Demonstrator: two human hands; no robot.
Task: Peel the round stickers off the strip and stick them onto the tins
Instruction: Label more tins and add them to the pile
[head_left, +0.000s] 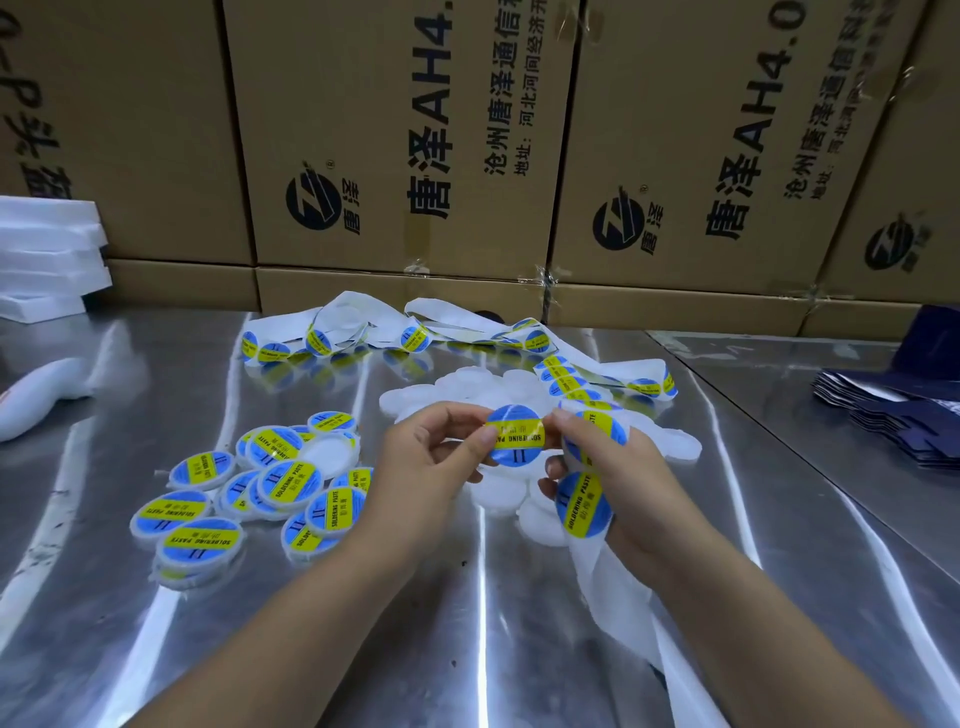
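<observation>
My left hand (431, 457) and my right hand (613, 478) hold one round blue-and-yellow sticker (515, 435) between their fingertips, above a white tin that is mostly hidden beneath it. My right hand also grips the white sticker strip (584, 499), which carries more stickers and trails down to the near edge. A heap of plain white tins (467, 387) lies just behind my hands. Several tins with stickers on them (249, 493) are piled at the left.
A long tangle of backing strip with stickers (415, 332) lies at the back of the shiny metal table (363, 623). Cardboard boxes (405, 145) wall the far side. White foam trays (47, 254) sit far left, dark blue flat cartons (893, 415) at right.
</observation>
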